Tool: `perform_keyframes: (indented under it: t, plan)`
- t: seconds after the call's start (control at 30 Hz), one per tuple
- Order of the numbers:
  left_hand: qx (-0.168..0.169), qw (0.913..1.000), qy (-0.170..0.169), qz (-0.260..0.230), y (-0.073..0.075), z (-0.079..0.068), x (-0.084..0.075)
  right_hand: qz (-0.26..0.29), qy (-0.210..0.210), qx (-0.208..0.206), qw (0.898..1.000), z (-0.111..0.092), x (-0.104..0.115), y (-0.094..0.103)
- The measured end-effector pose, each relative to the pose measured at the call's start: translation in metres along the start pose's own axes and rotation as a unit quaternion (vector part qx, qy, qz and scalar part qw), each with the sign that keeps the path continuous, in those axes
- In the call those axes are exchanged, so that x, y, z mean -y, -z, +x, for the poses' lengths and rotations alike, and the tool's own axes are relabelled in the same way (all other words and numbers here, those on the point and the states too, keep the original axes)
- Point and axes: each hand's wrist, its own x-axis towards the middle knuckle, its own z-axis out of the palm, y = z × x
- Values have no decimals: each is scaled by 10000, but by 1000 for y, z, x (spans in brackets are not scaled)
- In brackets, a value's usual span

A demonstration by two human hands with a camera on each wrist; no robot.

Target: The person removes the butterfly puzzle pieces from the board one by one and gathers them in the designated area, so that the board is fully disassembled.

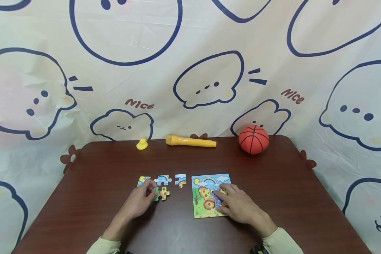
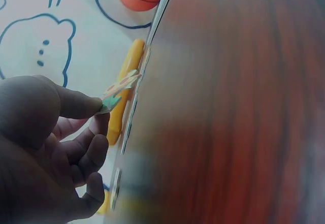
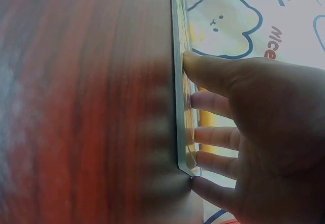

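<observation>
My left hand (image 1: 141, 199) pinches a green and yellow jigsaw piece (image 1: 164, 193) between thumb and forefinger. In the left wrist view that piece (image 2: 114, 98) appears tilted, its far end pointing away from the thumb, while the other fingers curl loosely below. Just beyond this hand lie a blue rainbow piece (image 1: 162, 180) and a sky piece (image 1: 180, 179); another piece (image 1: 142, 179) is partly covered by the fingers. My right hand (image 1: 239, 204) rests with spread fingers on the right part of the picture puzzle board (image 1: 199, 208), hiding some of it. Its fingertips touch the board (image 3: 179, 97) in the right wrist view.
Along the back edge of the brown table (image 1: 114, 165) stand a yellow rubber duck (image 1: 141, 144), a yellow toy microphone (image 1: 192, 141) and a red basketball (image 1: 253, 139). Behind the table hangs a white cartoon-printed cloth (image 1: 152, 84).
</observation>
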Motion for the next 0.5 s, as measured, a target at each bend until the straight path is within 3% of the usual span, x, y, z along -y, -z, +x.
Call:
perform_keyframes:
  t: [0.5]
  plan:
    - [75,9989,391,231,26,-7,26,9,-32,51,10000,1,1,2]
